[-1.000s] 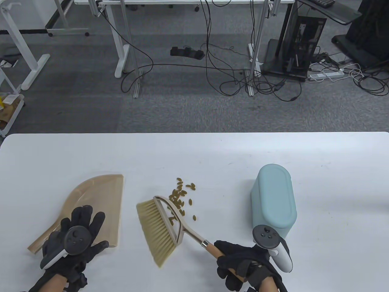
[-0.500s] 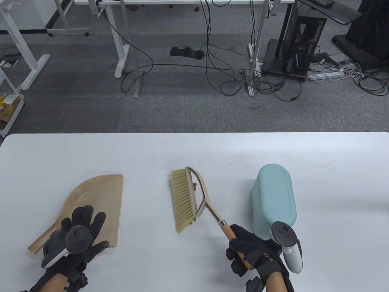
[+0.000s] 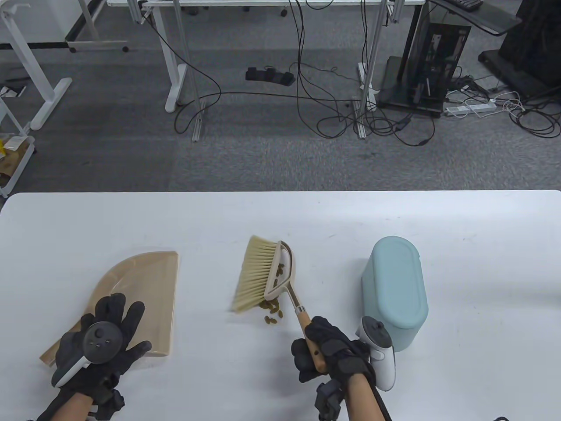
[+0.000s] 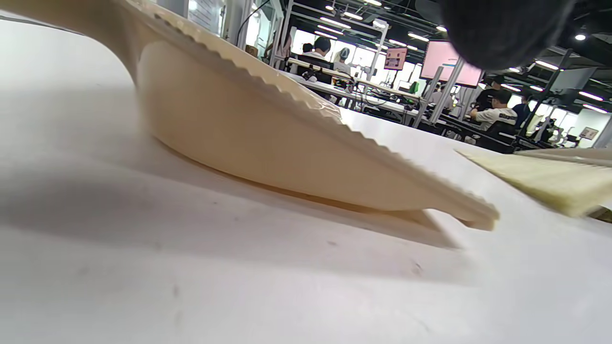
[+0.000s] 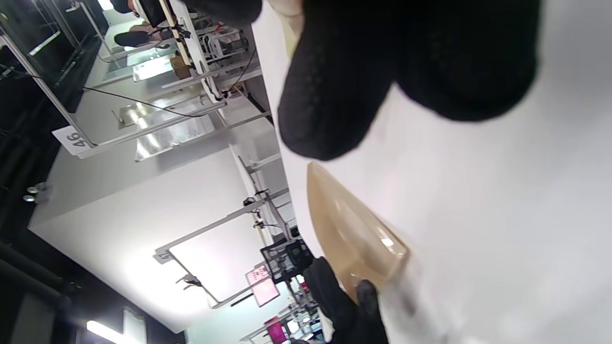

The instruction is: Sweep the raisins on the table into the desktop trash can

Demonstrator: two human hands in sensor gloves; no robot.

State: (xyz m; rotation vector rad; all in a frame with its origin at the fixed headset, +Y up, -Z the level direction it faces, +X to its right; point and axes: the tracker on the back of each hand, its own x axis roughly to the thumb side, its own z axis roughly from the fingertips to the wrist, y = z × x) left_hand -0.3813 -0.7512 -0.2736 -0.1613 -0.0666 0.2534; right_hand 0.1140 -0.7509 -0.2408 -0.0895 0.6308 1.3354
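My right hand (image 3: 329, 355) grips the wooden handle of a beige hand brush (image 3: 263, 276); its bristles rest on the table, pointing left. Several raisins (image 3: 271, 312) lie bunched beside the brush head's near end, a few show through its frame. My left hand (image 3: 103, 342) rests, fingers spread, on the near end of the beige dustpan (image 3: 140, 285), which lies flat at the left. The dustpan also shows in the left wrist view (image 4: 248, 129) and the right wrist view (image 5: 349, 229). The pale blue desktop trash can (image 3: 394, 285) stands right of the brush, lid closed.
The white table (image 3: 482, 263) carries only these things. Beyond its far edge are grey carpet, desk legs and tangled cables (image 3: 333, 114).
The brush first swung right and away over the raisins, then turned and drew them toward me. My right hand moved left. My left hand shifted slightly on the dustpan.
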